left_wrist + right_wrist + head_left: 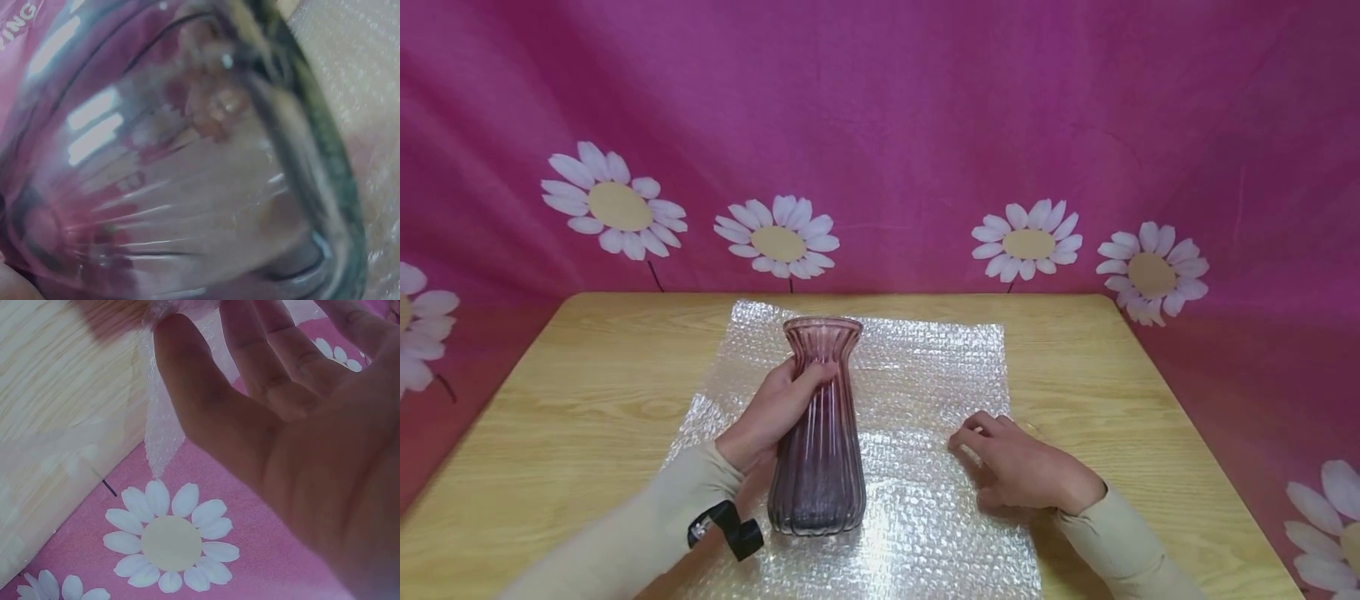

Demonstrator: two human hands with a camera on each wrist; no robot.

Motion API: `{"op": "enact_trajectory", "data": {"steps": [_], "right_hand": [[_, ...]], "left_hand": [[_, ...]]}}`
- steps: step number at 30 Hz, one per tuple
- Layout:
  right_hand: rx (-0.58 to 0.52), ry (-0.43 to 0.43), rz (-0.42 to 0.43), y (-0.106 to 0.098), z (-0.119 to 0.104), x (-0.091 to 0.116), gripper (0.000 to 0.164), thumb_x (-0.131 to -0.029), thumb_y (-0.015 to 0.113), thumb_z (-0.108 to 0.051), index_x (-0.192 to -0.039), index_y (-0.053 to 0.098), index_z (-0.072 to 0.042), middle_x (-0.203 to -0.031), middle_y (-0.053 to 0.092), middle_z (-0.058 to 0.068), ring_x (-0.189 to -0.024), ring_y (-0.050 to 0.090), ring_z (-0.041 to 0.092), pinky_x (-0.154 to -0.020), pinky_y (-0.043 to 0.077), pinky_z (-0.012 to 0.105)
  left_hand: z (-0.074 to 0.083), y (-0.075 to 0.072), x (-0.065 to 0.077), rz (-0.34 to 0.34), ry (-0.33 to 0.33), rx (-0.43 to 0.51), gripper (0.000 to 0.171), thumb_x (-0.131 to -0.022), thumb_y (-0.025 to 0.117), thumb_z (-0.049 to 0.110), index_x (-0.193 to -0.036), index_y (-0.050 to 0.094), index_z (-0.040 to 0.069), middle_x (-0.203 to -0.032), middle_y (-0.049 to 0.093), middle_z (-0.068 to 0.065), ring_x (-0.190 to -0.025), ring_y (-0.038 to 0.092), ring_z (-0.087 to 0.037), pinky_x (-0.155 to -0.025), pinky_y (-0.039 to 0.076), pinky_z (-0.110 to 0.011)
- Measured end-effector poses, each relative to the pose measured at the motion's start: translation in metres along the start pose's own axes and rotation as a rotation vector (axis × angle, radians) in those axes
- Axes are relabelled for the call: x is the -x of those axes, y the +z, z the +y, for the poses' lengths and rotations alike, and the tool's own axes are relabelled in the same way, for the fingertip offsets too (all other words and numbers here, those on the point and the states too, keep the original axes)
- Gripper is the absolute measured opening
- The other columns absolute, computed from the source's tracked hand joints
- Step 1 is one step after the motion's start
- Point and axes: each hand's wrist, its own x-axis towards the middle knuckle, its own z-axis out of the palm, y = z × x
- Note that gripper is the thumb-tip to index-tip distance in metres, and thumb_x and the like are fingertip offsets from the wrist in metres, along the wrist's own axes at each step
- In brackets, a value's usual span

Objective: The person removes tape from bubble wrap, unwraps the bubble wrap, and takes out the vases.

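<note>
A ribbed glass vase [816, 492], pinkish at its flared rim and greyish purple toward the base, is gripped by my left hand [778, 408]. The thumb lies across its neck; the other fingers are mostly hidden behind the glass. Close up, the vase [187, 187] fills most of the left wrist view. Under it, a sheet of bubble wrap [917, 383] lies spread out. My right hand [1022, 462] is over the sheet's right edge, fingers loosely bent and fingertips right at the plastic. In the right wrist view, thumb and fingers stand apart beside the bubble wrap [164, 431].
The wrap lies on a light wooden table [580, 400] with rounded far corners. A magenta cloth [895, 142] printed with white daisies hangs behind the table and along its sides. A black strap [726, 529] is on the left wrist.
</note>
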Motion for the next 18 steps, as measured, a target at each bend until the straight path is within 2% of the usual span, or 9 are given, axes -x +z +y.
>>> {"op": "enact_trajectory", "data": {"steps": [9,15,18], "right_hand": [[-0.031,0.038,-0.013,0.001,-0.002,0.000,0.066,-0.071,0.087,-0.010,-0.131,0.061,-0.018,-0.135,0.054,0.007,-0.116,0.052,0.024,-0.096,0.056,0.048],[-0.029,0.047,-0.001,0.001,-0.004,0.000,0.070,-0.068,0.090,-0.011,-0.131,0.061,-0.017,-0.135,0.055,0.009,-0.117,0.053,0.026,-0.098,0.057,0.050],[-0.031,0.052,0.001,0.003,-0.004,0.000,0.071,-0.067,0.091,-0.011,-0.131,0.061,-0.017,-0.136,0.055,0.009,-0.118,0.053,0.027,-0.099,0.057,0.051]], "left_hand": [[0.005,0.007,0.007,0.034,0.043,-0.055,0.043,-0.099,0.061,0.041,-0.125,0.056,0.006,-0.096,0.069,-0.005,-0.078,0.069,-0.016,-0.075,0.061,-0.032],[0.005,0.011,0.010,0.029,0.056,-0.021,0.043,-0.099,0.063,0.041,-0.126,0.056,0.007,-0.098,0.068,-0.006,-0.080,0.069,-0.018,-0.075,0.061,-0.035],[0.005,0.013,0.011,0.035,0.073,-0.035,0.044,-0.099,0.064,0.041,-0.127,0.056,0.007,-0.099,0.068,-0.007,-0.082,0.069,-0.017,-0.077,0.061,-0.033]]}}
